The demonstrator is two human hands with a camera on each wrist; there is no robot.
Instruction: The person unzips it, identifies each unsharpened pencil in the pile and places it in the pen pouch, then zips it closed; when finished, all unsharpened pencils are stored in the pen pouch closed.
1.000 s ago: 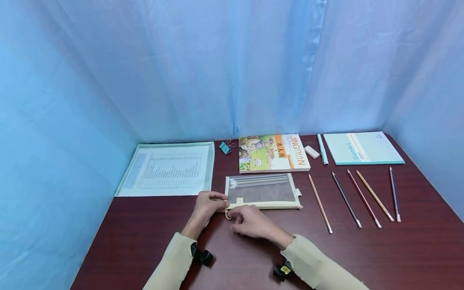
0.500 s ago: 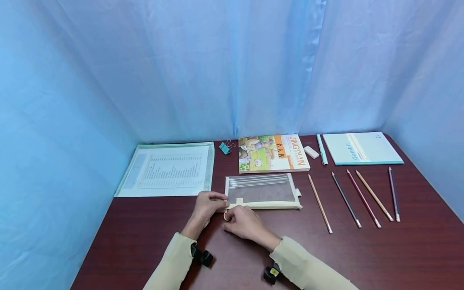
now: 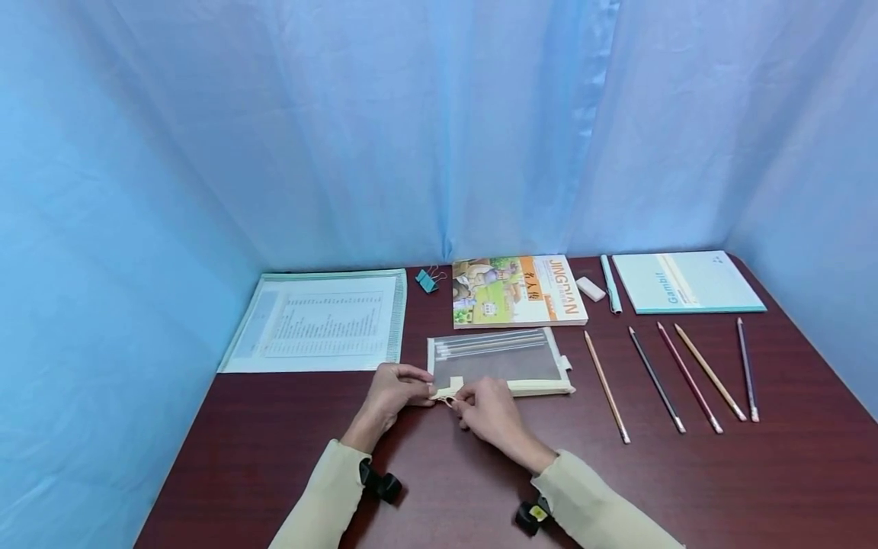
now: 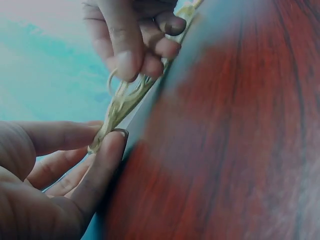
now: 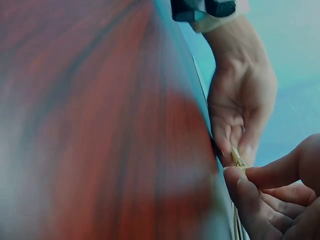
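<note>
A see-through mesh pencil case (image 3: 501, 367) with a cream zipper edge (image 3: 542, 387) lies flat in the head view, several pencils (image 3: 487, 345) showing inside it. My left hand (image 3: 391, 393) pinches its near left corner between thumb and fingers. Just to the right, my right hand (image 3: 492, 412) pinches the zipper pull, whose ring (image 4: 110, 82) sticks out past the fingertips in the left wrist view. Some of the zipper edge is hidden behind the right hand. From the right wrist view, both hands' fingertips are close together on the zipper.
Several loose pencils (image 3: 660, 381) lie to the right. Along the back are a document folder (image 3: 322, 324), a binder clip (image 3: 427, 281), a book (image 3: 511, 293), an eraser (image 3: 591, 288), a pen (image 3: 610, 284) and a notebook (image 3: 693, 284).
My right hand shifts slightly left to the zipper's left end, then moves right along the edge with the pull. The left hand stays at the corner.
</note>
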